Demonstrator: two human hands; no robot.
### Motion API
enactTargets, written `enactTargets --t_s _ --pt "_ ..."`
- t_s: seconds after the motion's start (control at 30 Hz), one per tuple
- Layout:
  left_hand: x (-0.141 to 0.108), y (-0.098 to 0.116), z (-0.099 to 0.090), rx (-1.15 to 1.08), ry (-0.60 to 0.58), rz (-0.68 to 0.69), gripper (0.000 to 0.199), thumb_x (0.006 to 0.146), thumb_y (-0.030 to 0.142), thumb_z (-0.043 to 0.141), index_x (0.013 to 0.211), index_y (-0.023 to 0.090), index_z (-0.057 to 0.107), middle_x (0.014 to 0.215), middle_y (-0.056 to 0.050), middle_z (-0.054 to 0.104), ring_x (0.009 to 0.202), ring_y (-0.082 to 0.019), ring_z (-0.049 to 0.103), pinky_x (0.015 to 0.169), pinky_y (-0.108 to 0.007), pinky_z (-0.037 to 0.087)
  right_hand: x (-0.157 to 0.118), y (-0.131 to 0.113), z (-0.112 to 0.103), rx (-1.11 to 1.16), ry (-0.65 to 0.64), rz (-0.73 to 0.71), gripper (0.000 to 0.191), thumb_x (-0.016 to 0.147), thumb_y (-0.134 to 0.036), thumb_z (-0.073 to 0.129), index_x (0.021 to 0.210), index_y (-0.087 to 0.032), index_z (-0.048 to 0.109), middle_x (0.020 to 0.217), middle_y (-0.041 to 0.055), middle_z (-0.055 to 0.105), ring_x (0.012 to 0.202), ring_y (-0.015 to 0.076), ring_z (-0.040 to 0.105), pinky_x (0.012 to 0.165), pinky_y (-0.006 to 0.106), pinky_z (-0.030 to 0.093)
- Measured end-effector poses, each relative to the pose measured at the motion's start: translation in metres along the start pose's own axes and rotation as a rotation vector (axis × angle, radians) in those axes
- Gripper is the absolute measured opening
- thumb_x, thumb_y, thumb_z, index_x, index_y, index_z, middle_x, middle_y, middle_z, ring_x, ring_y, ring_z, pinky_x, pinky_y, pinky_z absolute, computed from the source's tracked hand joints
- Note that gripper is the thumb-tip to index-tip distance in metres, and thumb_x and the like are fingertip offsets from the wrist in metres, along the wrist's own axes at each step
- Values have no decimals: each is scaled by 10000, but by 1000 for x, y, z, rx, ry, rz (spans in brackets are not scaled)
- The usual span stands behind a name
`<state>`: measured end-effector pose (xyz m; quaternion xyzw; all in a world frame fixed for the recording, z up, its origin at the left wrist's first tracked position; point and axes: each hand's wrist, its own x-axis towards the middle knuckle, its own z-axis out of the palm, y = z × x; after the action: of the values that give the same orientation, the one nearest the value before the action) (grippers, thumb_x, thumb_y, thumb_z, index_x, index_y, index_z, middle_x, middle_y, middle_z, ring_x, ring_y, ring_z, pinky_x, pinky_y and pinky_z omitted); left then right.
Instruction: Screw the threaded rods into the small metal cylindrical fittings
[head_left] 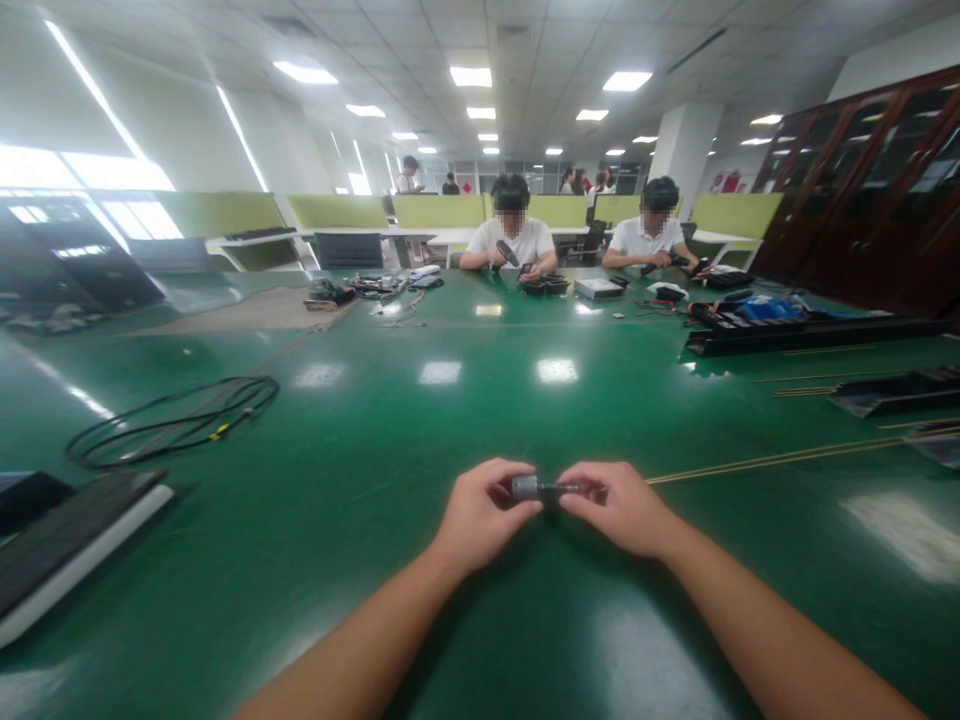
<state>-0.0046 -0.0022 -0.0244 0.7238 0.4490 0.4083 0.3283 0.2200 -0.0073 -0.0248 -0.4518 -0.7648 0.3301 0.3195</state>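
Between my two hands, just above or on the green tabletop [390,560], is a small grey cylinder with a thin dark shaft [526,487]; its exact kind is too small to make out. My left hand [484,510] pinches the wide grey end between thumb and fingers. The thin shaft end sits in the pinched fingertips of my right hand [615,505]. The piece lies roughly level, pointing left to right. Its tip is partly covered by my right fingers. Two thin brass-coloured rods [750,462] stretch away to the right beyond my right hand.
A coiled black cable [172,425] lies at left, beyond a dark flat panel with a white edge [90,560]. Black channel-shaped trays [795,335] stand at right. Across the table two people in white [517,240] handle tools beside scattered parts [382,287].
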Motion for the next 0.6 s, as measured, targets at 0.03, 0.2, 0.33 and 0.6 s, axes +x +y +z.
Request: enactTargets --t_s 0.03,0.2,0.33,0.6 --pt "0 0 0 -2 -1 -1 281 703 192 795 979 206 745 937 -37 717 820 -176 660 713 -267 514 0 0 0 0 2 -3 158 857 -256 658 958 -179 751 818 37 734 685 169 621 626 262 448" --pt "0 2 0 -7 2 -3 278 705 202 797 978 199 745 940 -42 717 825 -178 660 714 -266 514 1 0 0 -10 30 -8 151 863 -283 665 932 -182 755 775 28 718 657 160 596 611 257 433" --pt "0 2 0 -18 4 -8 284 703 215 798 982 196 744 944 -46 718 821 -179 662 708 -266 519 2 0 1 -25 40 2 144 863 -286 666 915 -183 752 741 19 705 625 151 578 584 250 417" --pt "1 1 -2 11 20 -19 287 700 192 793 983 204 747 962 -44 720 827 -178 659 708 -266 520 1 2 0 -50 66 23 152 863 -298 663 912 -186 753 741 25 712 635 161 602 599 258 436"
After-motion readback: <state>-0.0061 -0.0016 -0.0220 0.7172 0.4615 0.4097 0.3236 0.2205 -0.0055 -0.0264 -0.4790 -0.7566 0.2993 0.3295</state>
